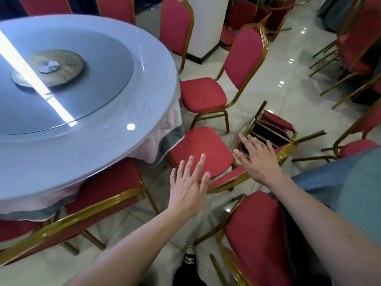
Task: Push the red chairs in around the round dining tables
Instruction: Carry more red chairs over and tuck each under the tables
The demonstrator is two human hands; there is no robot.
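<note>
Head view: both hands, left hand [188,190] and right hand [258,159], reach out with fingers spread, holding nothing, above a red chair [201,149] just beside the round table [123,153].

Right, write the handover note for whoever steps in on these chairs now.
Left hand: open, fingers spread over the near chair, contact unclear.
Right hand: open, reaching at that chair's gold backrest frame.
Round table: near chair's seat front sits at the tablecloth edge, not yet under.
Second chair beyond it stands at the table edge, seat mostly out.
An overturned chair lies on the floor behind.
Left to do: push both in, right the fallen one.
</note>
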